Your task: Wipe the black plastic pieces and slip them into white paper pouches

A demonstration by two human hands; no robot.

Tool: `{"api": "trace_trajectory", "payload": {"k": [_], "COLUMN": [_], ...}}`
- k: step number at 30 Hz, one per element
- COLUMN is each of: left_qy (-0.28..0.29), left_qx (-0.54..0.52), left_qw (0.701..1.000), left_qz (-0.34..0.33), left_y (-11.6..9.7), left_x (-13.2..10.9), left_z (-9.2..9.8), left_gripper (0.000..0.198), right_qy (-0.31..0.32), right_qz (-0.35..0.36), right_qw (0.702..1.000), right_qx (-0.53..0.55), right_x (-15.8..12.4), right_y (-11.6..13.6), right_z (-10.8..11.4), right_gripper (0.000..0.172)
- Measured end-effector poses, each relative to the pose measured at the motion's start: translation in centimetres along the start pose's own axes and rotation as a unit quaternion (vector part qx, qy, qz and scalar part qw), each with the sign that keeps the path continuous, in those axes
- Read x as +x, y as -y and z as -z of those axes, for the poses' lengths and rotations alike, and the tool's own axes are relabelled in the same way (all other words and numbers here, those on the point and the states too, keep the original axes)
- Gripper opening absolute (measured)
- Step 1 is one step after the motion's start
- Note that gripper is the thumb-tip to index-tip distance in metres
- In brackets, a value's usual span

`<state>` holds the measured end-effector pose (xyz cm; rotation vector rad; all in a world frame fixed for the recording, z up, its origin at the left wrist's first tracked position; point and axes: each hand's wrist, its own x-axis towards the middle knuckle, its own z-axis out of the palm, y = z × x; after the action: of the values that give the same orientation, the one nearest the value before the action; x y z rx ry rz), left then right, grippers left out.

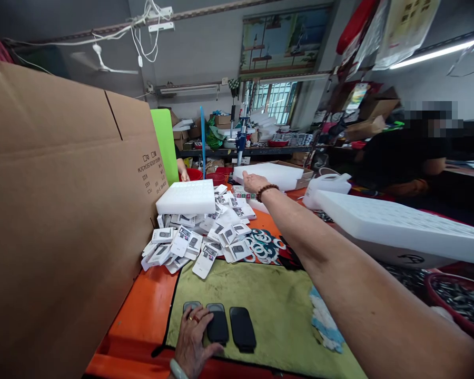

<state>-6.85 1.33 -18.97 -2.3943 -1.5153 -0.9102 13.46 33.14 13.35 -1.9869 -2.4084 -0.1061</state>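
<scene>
My left hand [194, 337] rests at the front of the green cloth, fingers stretched out over the leftmost of three flat black rounded devices. That leftmost device [191, 305] is mostly hidden under the fingers. The middle device [217, 325] lies against my fingertips, and the right device [242, 329] sits apart from the hand. Across the table reaches my right arm, and my right hand [255, 183] is at the near edge of a white foam tray [274, 176]. Its fingers look extended; whether they touch the tray is unclear.
A pile of small white printed boxes [205, 258] lies behind the green cloth [276, 305], with a foam block [186, 197] on top. White rings [263, 246] lie beside it. A tall cardboard box [63, 210] stands left. Right are a foam slab [403, 221], a red basin [438, 295] and a seated person.
</scene>
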Motion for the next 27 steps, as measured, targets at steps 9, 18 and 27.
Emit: {"api": "trace_trajectory", "payload": {"k": [9,18,27], "left_qy": [-0.006,-0.006,0.003], "left_qx": [0.005,-0.007,-0.018], "left_qw": [1.0,1.0,1.0], "left_qz": [-0.01,0.003,0.01], "left_y": [-0.1,-0.2,-0.2], "left_x": [0.2,0.3,0.3], "left_z": [0.4,0.4,0.4], "left_gripper": [0.064,0.064,0.063], "right_qy": [0.022,0.026,0.024], "right_qz": [0.001,-0.002,-0.005], "right_qw": [1.0,1.0,1.0], "right_qx": [0.01,0.011,0.008], "right_x": [0.1,0.2,0.5], "right_y": [1.3,1.1,1.2], "right_z": [-0.7,-1.1,-1.5], "right_gripper": [0.041,0.042,0.045]}}
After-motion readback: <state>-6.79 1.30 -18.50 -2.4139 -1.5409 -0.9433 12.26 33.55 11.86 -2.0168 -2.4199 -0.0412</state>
